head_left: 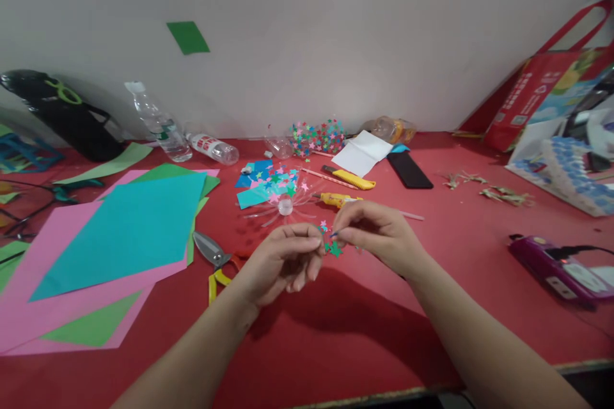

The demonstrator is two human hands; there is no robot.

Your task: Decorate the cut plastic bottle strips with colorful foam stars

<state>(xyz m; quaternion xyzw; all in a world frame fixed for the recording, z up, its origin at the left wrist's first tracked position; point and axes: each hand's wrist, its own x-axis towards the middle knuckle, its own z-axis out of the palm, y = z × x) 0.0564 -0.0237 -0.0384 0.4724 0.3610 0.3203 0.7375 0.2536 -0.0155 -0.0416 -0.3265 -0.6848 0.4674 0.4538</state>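
My left hand (286, 262) and my right hand (378, 233) meet above the red table (336, 332), fingers curled in pinches. Between the fingertips hang small paper stars (332, 246), green and other colours; the exact piece each hand pinches is too small to make out. Just beyond my hands stands a cut clear plastic bottle top (284, 206) with splayed strips and stuck-on coloured stars. A yellow glue gun (336, 199) lies behind my right hand.
Pink, teal and green paper sheets (119, 236) cover the left. Yellow-handled scissors (215, 262) lie beside my left hand. Water bottles (160, 124), a star-covered piece (319, 137), a yellow cutter (349, 177), a black phone (409, 169), a red bag (537, 92) and a purple device (556, 265) surround the workspace.
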